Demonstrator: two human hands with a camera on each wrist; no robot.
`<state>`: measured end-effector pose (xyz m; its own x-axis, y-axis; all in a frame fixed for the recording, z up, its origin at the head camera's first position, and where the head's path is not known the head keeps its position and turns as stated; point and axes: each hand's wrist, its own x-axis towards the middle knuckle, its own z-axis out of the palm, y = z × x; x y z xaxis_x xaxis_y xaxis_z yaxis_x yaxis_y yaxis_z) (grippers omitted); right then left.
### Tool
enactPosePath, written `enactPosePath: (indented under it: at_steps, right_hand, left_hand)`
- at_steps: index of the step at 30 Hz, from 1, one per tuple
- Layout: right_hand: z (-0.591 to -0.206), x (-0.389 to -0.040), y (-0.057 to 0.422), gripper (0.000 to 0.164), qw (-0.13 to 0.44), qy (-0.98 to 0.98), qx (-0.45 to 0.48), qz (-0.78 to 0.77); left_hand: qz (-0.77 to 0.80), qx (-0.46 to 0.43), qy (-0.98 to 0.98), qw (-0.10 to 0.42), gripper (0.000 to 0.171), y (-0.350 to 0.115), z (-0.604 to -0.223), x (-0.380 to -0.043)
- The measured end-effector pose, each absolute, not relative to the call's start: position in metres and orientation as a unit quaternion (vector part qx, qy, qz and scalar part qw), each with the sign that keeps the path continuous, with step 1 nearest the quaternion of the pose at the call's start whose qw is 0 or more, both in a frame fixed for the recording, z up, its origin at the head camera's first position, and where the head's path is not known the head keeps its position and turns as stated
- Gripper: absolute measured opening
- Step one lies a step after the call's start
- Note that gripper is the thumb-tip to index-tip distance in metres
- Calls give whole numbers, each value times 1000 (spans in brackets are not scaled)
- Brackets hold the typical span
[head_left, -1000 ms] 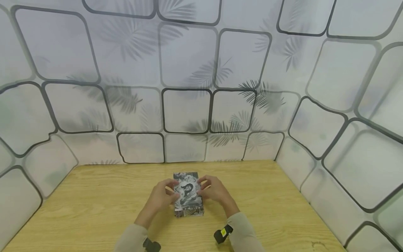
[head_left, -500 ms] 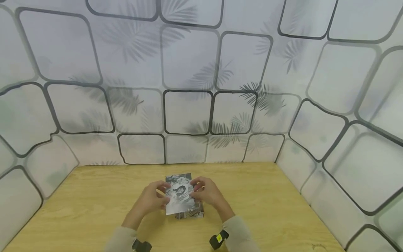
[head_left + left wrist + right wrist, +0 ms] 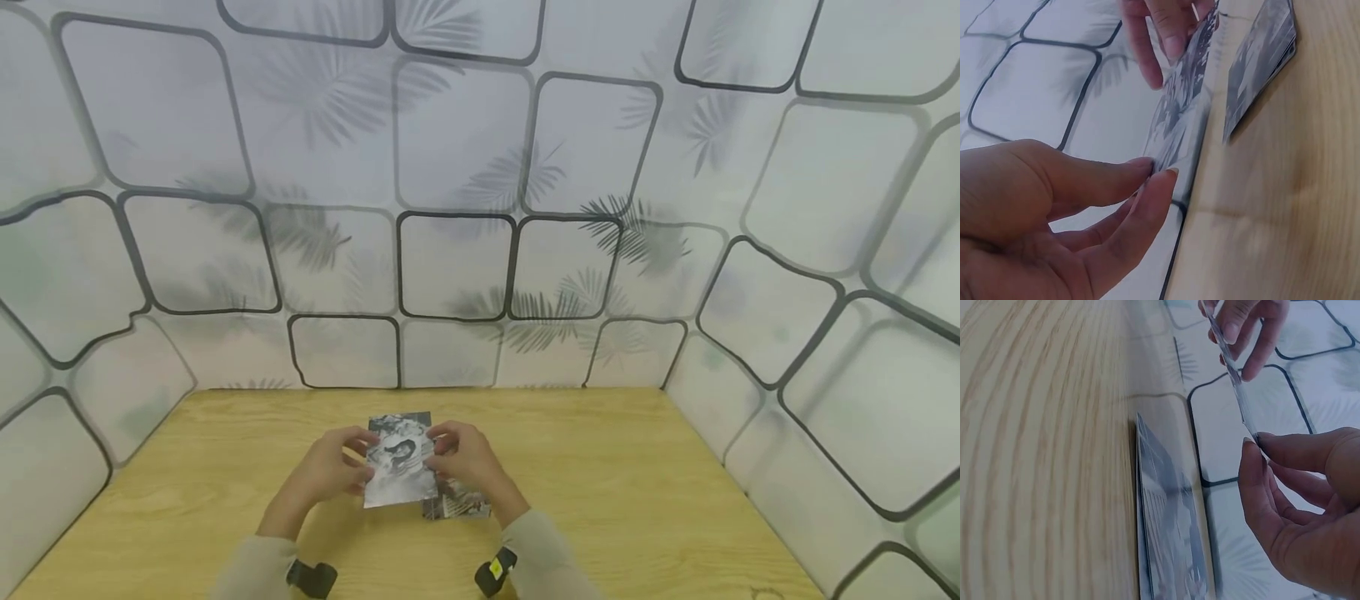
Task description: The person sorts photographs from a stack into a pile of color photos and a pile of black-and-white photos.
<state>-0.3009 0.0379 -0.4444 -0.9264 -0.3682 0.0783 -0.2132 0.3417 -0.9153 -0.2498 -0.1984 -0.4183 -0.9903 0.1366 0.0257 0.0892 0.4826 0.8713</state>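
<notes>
A black-and-white photo card is held up above the table, its picture side toward the head camera. My left hand pinches its left edge between thumb and fingers, as the left wrist view shows close up. On the opposite edge my right hand pinches the card the same way. Below and to the right lies a small stack of similar photo cards, partly hidden by the raised card and my right hand. In the right wrist view the stack sits flat on the table, several layers showing at its edge.
The light wood table reaches back to a wall covering with dark rounded squares and leaf prints. The same covering rises along both sides. A black wrist camera is strapped on each forearm over the sleeve.
Both hands have lifted the top photo card off the stack and carried it to the left. The rest of the stack stays in place and shows more of its lower part.
</notes>
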Motion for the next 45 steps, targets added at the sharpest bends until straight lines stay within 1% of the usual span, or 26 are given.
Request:
enactPosePath:
  at_steps: [3, 12, 25, 33, 38, 45]
  right_hand:
    - [-443, -301, 28, 38, 76, 814, -176, -549]
    - [-443, -302, 1, 40, 114, 796, -175, -568]
    - [-449, -306, -22, 39, 134, 796, -169, -565]
    - [-455, -308, -39, 38, 119, 834, -163, -514]
    - [-457, -307, -47, 41, 108, 860, -164, -471]
    - [-455, -300, -55, 43, 110, 863, -153, -469]
  left_hand:
    - [494, 61, 867, 24, 46, -208, -416, -251]
    - [475, 34, 879, 24, 46, -232, -415, -251]
    - [469, 24, 882, 33, 44, -256, -421, -252]
    - [447, 5, 894, 32, 42, -259, -426, -254]
    - [437, -9, 899, 26, 43, -261, -433, -256]
    - [414, -24, 909, 26, 40, -263, -438, -258]
